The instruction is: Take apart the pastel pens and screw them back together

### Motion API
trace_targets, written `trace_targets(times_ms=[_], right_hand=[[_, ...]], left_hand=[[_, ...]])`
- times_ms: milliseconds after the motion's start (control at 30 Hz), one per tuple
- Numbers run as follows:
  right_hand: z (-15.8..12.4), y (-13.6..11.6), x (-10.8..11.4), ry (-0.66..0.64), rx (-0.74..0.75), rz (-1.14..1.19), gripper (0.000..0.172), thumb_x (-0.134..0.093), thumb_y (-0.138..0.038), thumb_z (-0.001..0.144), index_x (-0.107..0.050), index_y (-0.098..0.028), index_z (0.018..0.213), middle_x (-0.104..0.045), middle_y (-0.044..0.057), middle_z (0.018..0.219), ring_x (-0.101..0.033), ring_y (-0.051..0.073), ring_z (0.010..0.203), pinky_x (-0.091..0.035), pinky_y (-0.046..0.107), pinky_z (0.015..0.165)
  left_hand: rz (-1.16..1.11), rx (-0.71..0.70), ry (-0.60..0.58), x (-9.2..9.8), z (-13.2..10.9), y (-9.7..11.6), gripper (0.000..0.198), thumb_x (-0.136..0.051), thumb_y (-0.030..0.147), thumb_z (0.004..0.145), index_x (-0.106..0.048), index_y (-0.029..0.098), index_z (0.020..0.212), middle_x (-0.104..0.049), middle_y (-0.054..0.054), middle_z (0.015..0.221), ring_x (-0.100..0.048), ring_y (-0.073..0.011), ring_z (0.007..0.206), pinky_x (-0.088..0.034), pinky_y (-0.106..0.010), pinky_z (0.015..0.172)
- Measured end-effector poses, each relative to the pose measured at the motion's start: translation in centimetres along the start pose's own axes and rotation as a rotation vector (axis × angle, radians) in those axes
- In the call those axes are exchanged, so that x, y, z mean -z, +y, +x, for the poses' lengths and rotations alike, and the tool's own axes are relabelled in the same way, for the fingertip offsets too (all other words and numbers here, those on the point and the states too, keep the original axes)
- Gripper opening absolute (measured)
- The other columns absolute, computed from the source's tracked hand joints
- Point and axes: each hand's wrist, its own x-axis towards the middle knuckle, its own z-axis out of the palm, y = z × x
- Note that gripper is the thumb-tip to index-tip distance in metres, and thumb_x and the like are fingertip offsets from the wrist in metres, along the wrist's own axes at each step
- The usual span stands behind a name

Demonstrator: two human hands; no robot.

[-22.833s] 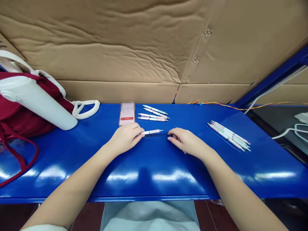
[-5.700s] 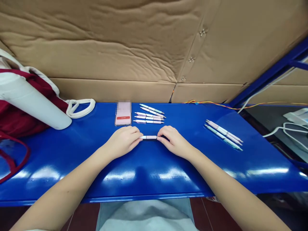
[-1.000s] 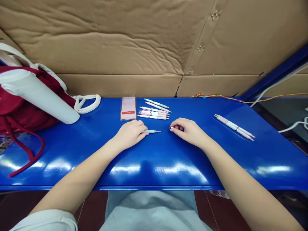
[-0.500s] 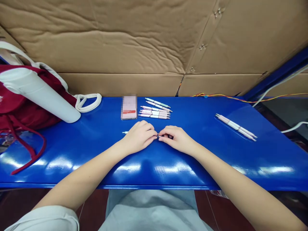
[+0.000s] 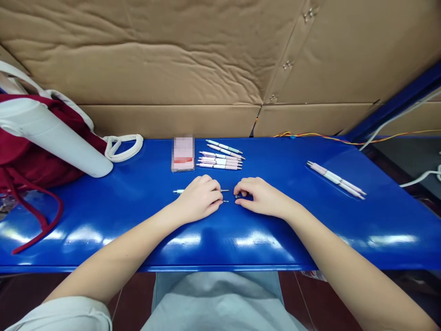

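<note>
Far L: red bag point(image 5: 17, 152), white cylinder point(image 5: 62, 138) leaning slantwise on it, lower end on blue table point(image 5: 282, 161). White strap loop point(image 5: 124, 158) just R of cylinder, nr back edge. Then phone point(image 5: 183, 162), flat, screen partly pixelated.

L hand point(image 5: 200, 197): nearer wearer than phone, palm down over pen point(image 5: 178, 191), mostly hidden; rear end out on wrist side, thin tip past fingers. Thumb + forefinger together on thin metal pc point(image 5: 225, 201), end pointing R. Other fingers gripping pen or only covering it: can't tell. Beyond hand: pen group point(image 5: 220, 161), pink/white + green/white, tips R, some touching.

R hand point(image 5: 258, 195): just R of L hand, gap btw; thumb + forefinger tips closed about small dark pc point(image 5: 237, 197), too small to ID.

Back edge: yellow/red wires point(image 5: 285, 134). Far R: pen pair point(image 5: 336, 179), side by side, diag., well apart from hands.
</note>
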Motion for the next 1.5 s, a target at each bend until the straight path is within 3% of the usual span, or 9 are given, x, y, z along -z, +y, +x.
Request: trace_targets(times_ms=[167, 267, 467, 567, 667, 767, 867, 1167, 1500], right_hand=[[-0.1, -0.6, -0.1, 0.037, 0.007, -0.009, 0.022, -0.063, -0.038, 0.08, -0.061, -0.019, 0.091, -0.063, 0.003, 0.083, -0.056, 0.018, 0.08, -0.035, 0.033, 0.076], [0.0, -1.5, -0.4, 0.088, 0.057, -0.047, 0.023, -0.06, -0.04, 0.083, -0.063, -0.02, 0.094, -0.062, 0.005, 0.087, -0.055, 0.02, 0.085, -0.034, 0.033, 0.077], [0.6, -2.6, -2.0, 0.059, 0.133, -0.16, 0.017, -0.052, -0.028, 0.089, -0.066, -0.019, 0.091, -0.061, 0.006, 0.087, -0.053, 0.019, 0.083, -0.033, 0.032, 0.074], [0.7, -2.3, -1.8, 0.097, 0.149, -0.174, 0.019, -0.048, -0.024, 0.091, -0.065, -0.018, 0.085, -0.062, 0.006, 0.084, -0.053, 0.018, 0.08, -0.034, 0.031, 0.073], [0.2, -1.6, -0.7, 0.24, 0.107, -0.098, 0.013, -0.049, -0.023, 0.089, -0.061, -0.018, 0.085, -0.065, 0.004, 0.082, -0.057, 0.017, 0.078, -0.037, 0.031, 0.074], [-0.3, -0.6, 0.5, 0.503, -0.035, -0.009, 0.007, -0.052, -0.022, 0.086, -0.059, -0.02, 0.086, -0.066, 0.002, 0.081, -0.06, 0.016, 0.074, -0.042, 0.029, 0.07], [-0.6, 0.0, 0.9, 0.649, -0.12, 0.03, 0.005, -0.054, -0.023, 0.084, -0.059, -0.022, 0.084, -0.066, 0.001, 0.079, -0.061, 0.016, 0.071, -0.045, 0.027, 0.066], [-0.3, -0.9, 0.2, 0.517, -0.072, 0.015, 0.011, -0.05, -0.024, 0.086, -0.061, -0.021, 0.085, -0.068, 0.004, 0.083, -0.063, 0.019, 0.078, -0.048, 0.03, 0.072], [-0.3, -1.0, 0.2, 0.487, -0.049, 0.013, 0.014, -0.048, -0.025, 0.088, -0.061, -0.021, 0.084, -0.068, 0.005, 0.084, -0.063, 0.02, 0.079, -0.048, 0.031, 0.074]], left_hand=[[-0.001, 0.013, 0.001, 1.1, -0.1, -0.4, 0.023, -0.056, 0.037, 0.085, -0.067, 0.018, 0.09, -0.06, -0.007, 0.095, -0.049, -0.0205, 0.089, -0.04, -0.034, 0.079], [0.048, 0.052, -0.009, 2.3, -0.5, -1.2, 0.021, -0.055, 0.034, 0.084, -0.066, 0.018, 0.092, -0.06, -0.006, 0.092, -0.05, -0.0205, 0.087, -0.041, -0.034, 0.078], [0.083, 0.198, -0.213, 3.9, -1.0, -2.8, 0.018, -0.054, 0.032, 0.083, -0.064, 0.019, 0.089, -0.061, -0.004, 0.085, -0.056, -0.02, 0.084, -0.044, -0.031, 0.074], [0.057, 0.214, -0.251, 3.9, -1.0, -2.8, 0.018, -0.048, 0.029, 0.087, -0.063, 0.019, 0.086, -0.062, -0.003, 0.084, -0.058, -0.018, 0.079, -0.044, -0.028, 0.069], [0.005, 0.248, -0.156, 3.9, -0.8, -2.5, 0.022, -0.044, 0.031, 0.09, -0.061, 0.019, 0.092, -0.063, -0.004, 0.09, -0.06, -0.0177, 0.081, -0.045, -0.027, 0.068], [-0.046, 0.285, -0.047, 3.8, -0.7, -2.3, 0.027, -0.039, 0.035, 0.093, -0.06, 0.019, 0.099, -0.064, -0.005, 0.097, -0.06, -0.0185, 0.085, -0.047, -0.028, 0.07], [-0.034, 0.273, -0.025, 3.6, -0.8, -2.2, 0.028, -0.038, 0.036, 0.094, -0.06, 0.019, 0.101, -0.065, -0.005, 0.097, -0.061, -0.0189, 0.086, -0.048, -0.029, 0.073], [0.139, 0.152, 0.027, 3.2, -0.9, -2.2, 0.028, -0.039, 0.033, 0.095, -0.062, 0.018, 0.1, -0.066, -0.006, 0.097, -0.061, -0.0199, 0.092, -0.049, -0.032, 0.082], [0.162, 0.124, 0.032, 3.2, -1.0, -2.1, 0.03, -0.039, 0.033, 0.095, -0.064, 0.018, 0.101, -0.066, -0.006, 0.096, -0.061, -0.0192, 0.09, -0.048, -0.032, 0.081]])
